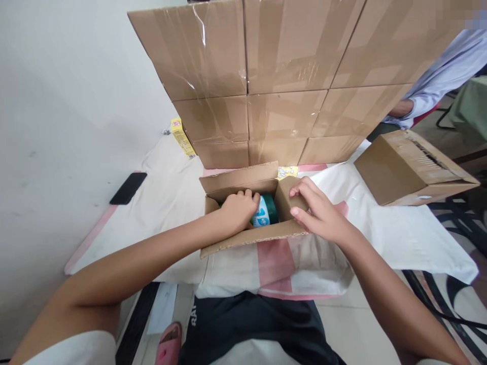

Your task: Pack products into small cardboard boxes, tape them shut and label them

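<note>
An open cardboard box (pixel 253 235) lies before me with its flaps spread. Inside it rests a jar (pixel 263 212) with a dark green lid and a blue and white label. My left hand (pixel 240 209) reaches into the box from the left, its fingers curled over the jar and covering part of it. At the right end flap (pixel 286 198) is my right hand (pixel 314 209), with its thumb and curved fingers apart. Whether it touches the flap is hard to tell.
Stacked taped cartons (pixel 285 66) rise behind the box. A phone (pixel 128 188) and a yellow packet (pixel 183 138) lie on the left of the white cloth (pixel 167 187). Another open carton (pixel 403 167) stands at the right, near a person's sleeve (pixel 437 76).
</note>
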Tool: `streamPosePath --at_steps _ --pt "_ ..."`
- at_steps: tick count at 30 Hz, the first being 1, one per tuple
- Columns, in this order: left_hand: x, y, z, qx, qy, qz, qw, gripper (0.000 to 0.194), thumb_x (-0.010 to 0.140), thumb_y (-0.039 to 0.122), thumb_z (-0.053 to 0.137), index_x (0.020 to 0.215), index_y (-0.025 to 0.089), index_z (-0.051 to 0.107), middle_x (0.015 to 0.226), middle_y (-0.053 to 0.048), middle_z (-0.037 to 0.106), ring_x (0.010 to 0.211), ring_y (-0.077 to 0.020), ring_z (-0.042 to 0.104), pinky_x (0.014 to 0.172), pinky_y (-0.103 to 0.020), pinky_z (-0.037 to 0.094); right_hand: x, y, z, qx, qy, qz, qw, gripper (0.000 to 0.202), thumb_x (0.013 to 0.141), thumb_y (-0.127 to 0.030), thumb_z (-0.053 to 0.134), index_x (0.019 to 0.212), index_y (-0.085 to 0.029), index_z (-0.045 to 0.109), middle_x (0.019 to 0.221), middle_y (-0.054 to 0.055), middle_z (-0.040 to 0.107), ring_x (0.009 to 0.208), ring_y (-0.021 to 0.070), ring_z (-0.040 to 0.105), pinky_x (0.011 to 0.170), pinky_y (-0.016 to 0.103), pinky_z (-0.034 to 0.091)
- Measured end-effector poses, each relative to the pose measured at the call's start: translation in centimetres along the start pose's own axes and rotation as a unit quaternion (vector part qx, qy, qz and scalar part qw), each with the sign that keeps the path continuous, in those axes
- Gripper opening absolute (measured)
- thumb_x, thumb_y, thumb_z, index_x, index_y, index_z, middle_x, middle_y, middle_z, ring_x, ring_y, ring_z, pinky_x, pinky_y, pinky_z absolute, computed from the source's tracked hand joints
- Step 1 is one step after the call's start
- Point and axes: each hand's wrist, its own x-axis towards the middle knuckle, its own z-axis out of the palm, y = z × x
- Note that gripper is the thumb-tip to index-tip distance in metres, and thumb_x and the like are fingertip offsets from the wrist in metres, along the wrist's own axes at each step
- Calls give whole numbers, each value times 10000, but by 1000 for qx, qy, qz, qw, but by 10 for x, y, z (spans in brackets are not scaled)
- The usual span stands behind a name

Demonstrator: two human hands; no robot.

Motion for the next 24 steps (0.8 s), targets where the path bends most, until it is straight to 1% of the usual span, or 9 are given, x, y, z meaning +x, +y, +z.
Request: streamPosePath --at_steps 3,5,7,9,11,14,17,20,24 --pt "3 -4 1 -9 -7 -1 1000 868 739 300 808 1493 76 441 1263 -257 633 1090 -391 675 786 -424 567 -1 0 2 2 17 11 1000 283 1017 -517 503 1081 -241 512 1020 68 482 846 226 532 660 355 484" --pt "0 -19 -5 -72 -25 33 997 876 809 365 757 1562 121 384 1260 -227 671 1079 -373 696 798 -407 563 -1 1 4 3 43 -3 999 261 1026 -495 489 1059 -238 520 1006 70 502 889 240 543 761 393 495" --pt "-9 -43 -12 -178 -27 86 980 750 873 458 695 1538 201 462 1292 -160 700 1108 -335 701 854 -382 559 -2 4 8 11 74 -20 997 249 1032 -479 479 1026 -234 522 978 66 515 912 243 546 819 410 484" --pt "-23 -69 -18 -284 25 105 953 533 912 532 640 1382 280 636 1307 -69 720 1131 -291 699 906 -354 552 -3 7 15 23 103 -21 994 240 1035 -468 478 1002 -234 521 956 59 517 894 234 542 809 401 476" --pt "-41 -91 -18 -341 104 66 932 352 964 542 563 1143 310 760 1140 -13 781 1010 -251 727 849 -332 558 -5 11 23 37 138 -18 990 232 1034 -459 484 986 -235 522 949 57 520 884 230 539 793 391 468" --pt "-64 -105 -8 -319 168 21 932 417 1012 517 484 837 286 783 816 -11 757 780 -210 695 726 -319 525 -6 15 34 64 192 -13 979 246 1033 -470 477 968 -237 526 944 60 529 899 237 541 798 395 462" --pt "-73 -99 7 -249 166 67 952 453 1027 471 461 753 258 753 681 -25 647 715 -198 614 671 -323 473 -5 17 42 76 227 2 971 283 1032 -504 449 959 -240 521 930 62 534 903 248 549 811 409 465" --pt "-72 -91 17 -175 180 115 961 453 1033 398 436 684 238 675 634 -36 601 725 -215 542 690 -355 434 -4 18 46 74 244 5 967 290 1024 -516 447 957 -242 517 927 64 541 909 256 554 825 423 468" --pt "-70 -92 22 -128 204 144 960 354 1009 354 445 739 247 647 703 -42 660 765 -238 513 752 -393 415 -4 18 48 66 245 0 967 282 1020 -510 450 956 -245 521 908 63 538 896 261 558 817 433 474"
